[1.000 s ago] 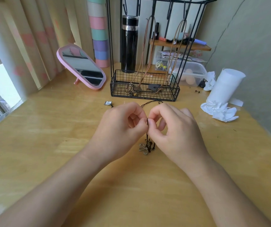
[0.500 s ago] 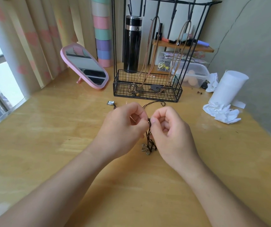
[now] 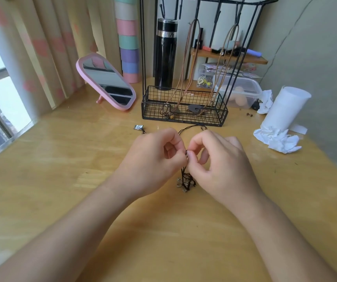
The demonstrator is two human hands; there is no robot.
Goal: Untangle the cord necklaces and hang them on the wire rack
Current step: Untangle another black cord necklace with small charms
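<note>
A tangle of black cord (image 3: 184, 174) is held up over the desk (image 3: 61, 169) between two hands. It is pinched by the curled fingers and thumb of the left hand (image 3: 153, 159). The same spot is pinched by the fingertips of the right hand (image 3: 220, 163), so the two hands are touching at the knot. Small metal charms (image 3: 186, 183) are hung from the bottom of the tangle, right at the desk; whether they rest on it cannot be told. Just past the hands, a loop (image 3: 192, 127) of the cord is laid on the desk, and a little square charm (image 3: 138, 127) is seen to its left. Farther back is the wire rack (image 3: 183, 119), with two brown necklaces (image 3: 184, 78) already hung on it and some hooks (image 3: 162, 11) left free. The knot is likely being picked apart, so no black cord is ready to be hung yet. If the cord is pulled hard, the knot could be made tighter. The charms could get caught in the strands. If the loop is tugged, the square charm could be dragged along the desk.
</note>
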